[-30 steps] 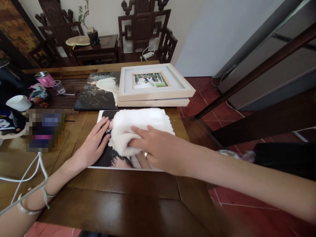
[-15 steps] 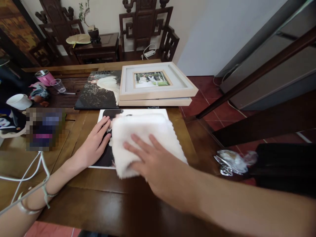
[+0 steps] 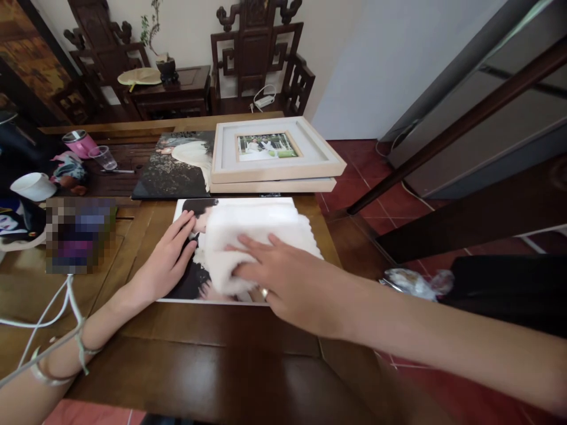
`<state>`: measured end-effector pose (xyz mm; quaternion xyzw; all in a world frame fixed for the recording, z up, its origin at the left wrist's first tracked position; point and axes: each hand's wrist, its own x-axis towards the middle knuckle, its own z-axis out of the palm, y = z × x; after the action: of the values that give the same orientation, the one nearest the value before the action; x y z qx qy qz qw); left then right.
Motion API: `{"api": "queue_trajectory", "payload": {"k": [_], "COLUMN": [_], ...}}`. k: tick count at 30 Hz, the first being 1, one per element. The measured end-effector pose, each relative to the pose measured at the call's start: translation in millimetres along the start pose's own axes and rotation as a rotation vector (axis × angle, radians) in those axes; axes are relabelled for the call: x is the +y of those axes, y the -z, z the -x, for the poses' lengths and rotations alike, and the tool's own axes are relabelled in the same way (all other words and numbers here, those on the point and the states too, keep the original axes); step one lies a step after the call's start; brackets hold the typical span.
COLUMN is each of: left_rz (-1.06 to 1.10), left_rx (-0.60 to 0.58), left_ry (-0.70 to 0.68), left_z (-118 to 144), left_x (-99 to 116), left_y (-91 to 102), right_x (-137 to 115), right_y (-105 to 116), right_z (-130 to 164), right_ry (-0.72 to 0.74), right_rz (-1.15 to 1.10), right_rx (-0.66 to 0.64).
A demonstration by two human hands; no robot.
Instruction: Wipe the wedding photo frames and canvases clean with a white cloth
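The right hand (image 3: pixel 283 277) lies palm down on a white fluffy cloth (image 3: pixel 257 236), fingers spread and slightly curled, pressing the cloth flat rather than gripping it; a ring shows on one finger. The cloth rests on a large unframed photo print with a white border (image 3: pixel 195 277), covering most of its right and middle part and reaching just past its right edge. The left hand (image 3: pixel 166 262) lies flat and open on the left part of the same print, fingers extended and together, fingertips touching or just beside the cloth's left edge; it holds nothing. The print lies flat on the brown wooden desk (image 3: pixel 212 354), near its right edge. Just behind the print, two light wooden picture frames (image 3: pixel 274 156) are stacked one on the other, the top one showing a small photograph in a grey mount. Beside them to the left, touching or partly under the stack, lies a dark glossy photo print showing a figure in a white dress (image 3: pixel 177 165). Further left on the desk stand a pink lidded tumbler (image 3: pixel 78 143), a clear plastic cup (image 3: pixel 105 157) and a white ceramic cup (image 3: pixel 33 186). White cables (image 3: pixel 53 307) run across the left forearm, which carries a thin bracelet at the wrist. Beyond the desk stand dark carved wooden chairs (image 3: pixel 259 53) against the wall.
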<state>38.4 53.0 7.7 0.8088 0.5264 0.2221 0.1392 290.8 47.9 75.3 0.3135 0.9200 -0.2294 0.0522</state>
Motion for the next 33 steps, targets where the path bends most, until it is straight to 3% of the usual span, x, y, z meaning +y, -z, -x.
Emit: {"api": "queue_trajectory", "payload": {"k": [6,11,16,20,23,26,29,33], "left_rz": [0.151,0.158,0.156,0.106,0.065,0.058,0.047,-0.012], "left_rx": [0.255,0.301,0.261,0.193,0.112,0.101,0.095,0.037], "left_ry": [-0.026,-0.034,0.043,0.024,-0.004,-0.007,-0.012,-0.032], "left_z": [-3.5,-4.8,-5.9,-6.0,-6.1,-6.0,-5.4,-5.3], "left_x": [3.3,0.7,2.7,3.8,5.6,7.8,9.0,9.6], "left_y": [2.0,1.5,2.7,2.4,2.1,1.3,-0.5,-3.1], "right_x": [4.9,-7.0,-16.5,-17.0,-5.6,14.3,31.6,37.6], "right_y": [-12.3,-23.6,-22.0,-20.6,-21.0,-19.8,-15.2,-3.4], "right_z": [-38.4,-43.0,-12.0,12.1,16.3,9.5,-4.5,-31.1], "right_ry": [0.008,0.292,0.476,0.433,0.347,0.239,0.165,0.163], "right_rz": [0.151,0.198,0.075,-0.065,-0.119,-0.154,-0.272,-0.459], "right_rx": [0.172,0.185,0.054,-0.038,0.003,0.081,0.241,0.407]}}
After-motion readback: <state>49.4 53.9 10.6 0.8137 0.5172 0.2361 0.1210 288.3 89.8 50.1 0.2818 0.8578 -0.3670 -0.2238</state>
